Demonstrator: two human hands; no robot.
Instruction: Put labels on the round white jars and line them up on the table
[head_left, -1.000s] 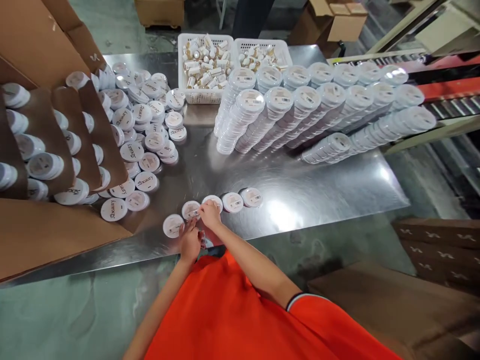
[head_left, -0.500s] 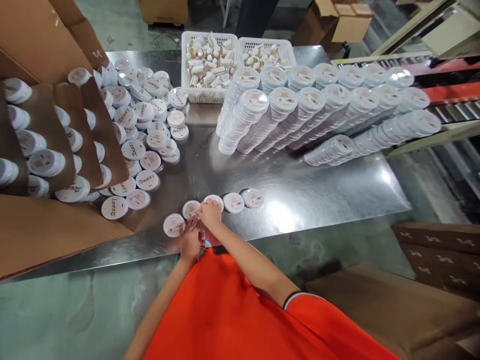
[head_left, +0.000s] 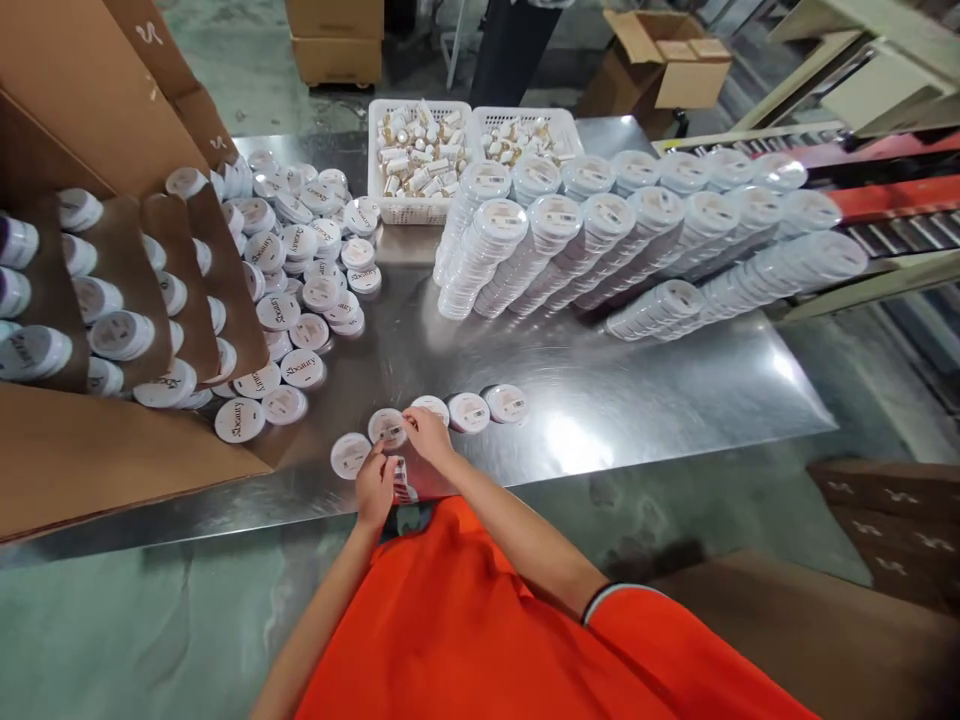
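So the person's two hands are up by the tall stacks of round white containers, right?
No. The left hand and right hand are at the short row of containers near the front edge of the steel table, not the tall stacks, as the head view shows.

Smooth plastic containers [head_left: 469,412] (glossy, probably)
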